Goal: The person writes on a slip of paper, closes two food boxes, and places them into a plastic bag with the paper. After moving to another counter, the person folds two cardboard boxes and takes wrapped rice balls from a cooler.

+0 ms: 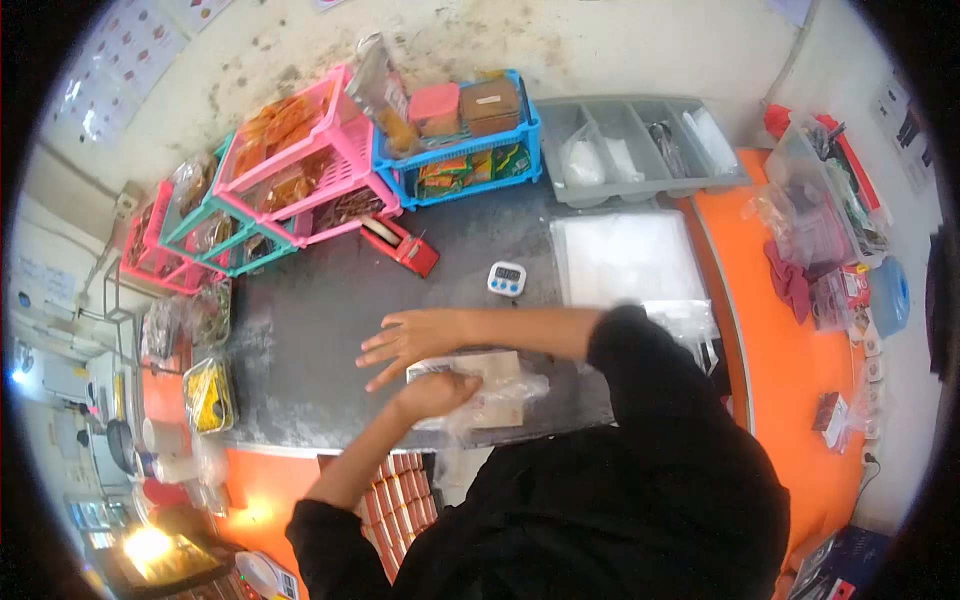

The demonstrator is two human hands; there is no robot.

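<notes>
1. Packet (490, 385) in clear wrap lies on the grey tabletop (320, 310), near its front edge.
2. Left hand (435, 393): grip closed over the packet's left end.
3. Right hand (410, 340): fingers spread, flat on the tabletop, just behind the packet.
4. Timer (507, 278) sits farther back.

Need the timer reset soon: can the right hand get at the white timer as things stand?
Probably yes. The right hand lies open on the dark counter, and the white timer stands just beyond its forearm, with only bare counter between.
</notes>
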